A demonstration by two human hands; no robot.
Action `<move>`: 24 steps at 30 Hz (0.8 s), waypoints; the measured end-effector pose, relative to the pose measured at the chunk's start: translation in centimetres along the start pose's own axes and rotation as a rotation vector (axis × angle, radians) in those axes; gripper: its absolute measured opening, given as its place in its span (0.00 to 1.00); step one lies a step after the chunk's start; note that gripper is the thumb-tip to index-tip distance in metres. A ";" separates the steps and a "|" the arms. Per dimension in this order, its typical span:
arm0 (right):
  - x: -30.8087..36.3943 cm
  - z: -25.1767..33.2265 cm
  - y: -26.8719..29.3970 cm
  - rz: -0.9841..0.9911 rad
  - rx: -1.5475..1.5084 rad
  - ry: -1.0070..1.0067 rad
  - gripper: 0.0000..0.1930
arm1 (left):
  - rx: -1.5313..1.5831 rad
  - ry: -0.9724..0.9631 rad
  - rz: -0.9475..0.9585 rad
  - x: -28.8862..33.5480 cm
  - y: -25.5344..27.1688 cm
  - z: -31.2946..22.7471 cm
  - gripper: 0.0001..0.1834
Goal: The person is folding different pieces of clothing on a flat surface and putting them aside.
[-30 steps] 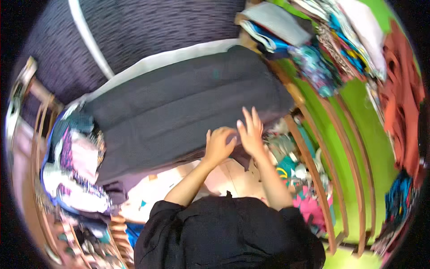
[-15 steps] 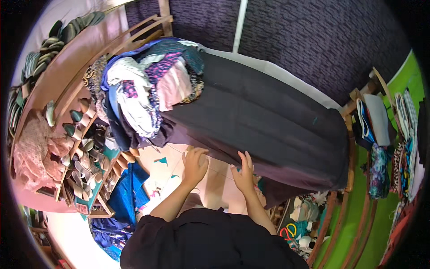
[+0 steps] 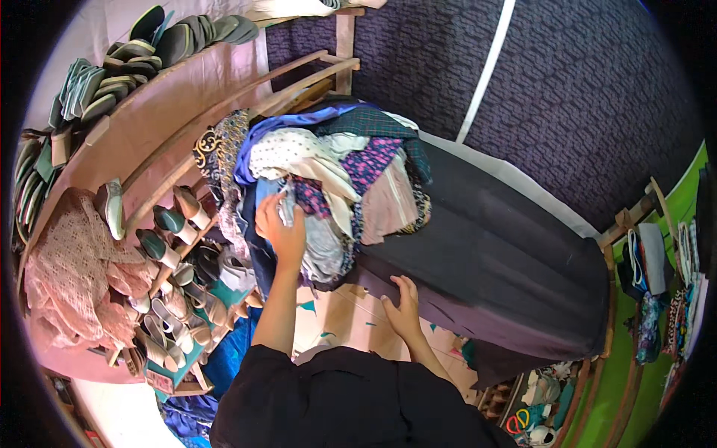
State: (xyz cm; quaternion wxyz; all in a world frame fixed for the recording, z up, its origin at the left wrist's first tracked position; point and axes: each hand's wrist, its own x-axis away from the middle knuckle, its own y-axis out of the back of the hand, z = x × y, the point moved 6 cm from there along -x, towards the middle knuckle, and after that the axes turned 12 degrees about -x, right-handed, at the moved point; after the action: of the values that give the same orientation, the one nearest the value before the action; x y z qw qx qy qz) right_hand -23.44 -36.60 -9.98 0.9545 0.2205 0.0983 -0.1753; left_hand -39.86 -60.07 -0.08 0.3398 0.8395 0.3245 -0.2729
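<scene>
I note the left hand point(image 3: 282, 228) at the heaped clothes point(image 3: 299, 157), on the left end of the dark-draped surface point(image 3: 493, 239); whether it grips fabric I am unable to confirm. The right hand point(image 3: 403, 308) is empty, fingers parted. I find the heap jumbled, no garment lifted clear; the shoe rack point(image 3: 193, 388) crowds its left side.
</scene>
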 end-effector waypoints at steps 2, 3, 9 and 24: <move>-1.9 1.3 -1.8 -0.014 -0.009 0.035 0.24 | -0.082 -0.073 -0.084 -4.0 0.0 2.3 0.22; -2.6 2.0 -2.4 -0.013 -0.007 0.038 0.24 | -0.174 -0.087 -0.103 -6.1 -0.1 3.3 0.22; -5.5 3.9 -4.7 -0.132 -0.031 0.081 0.21 | -0.598 -0.171 0.090 -15.0 -1.9 7.1 0.27; -7.7 9.3 -5.9 -0.144 -0.221 0.200 0.28 | 0.721 -0.219 0.289 -19.2 2.4 -8.5 0.11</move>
State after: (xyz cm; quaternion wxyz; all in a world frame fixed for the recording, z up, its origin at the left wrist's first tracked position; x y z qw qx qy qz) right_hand -31.67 -43.54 -2.04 0.9433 0.1231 0.2272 -0.2084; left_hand -48.41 -62.00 19.14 0.0908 0.9077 0.0485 -0.4067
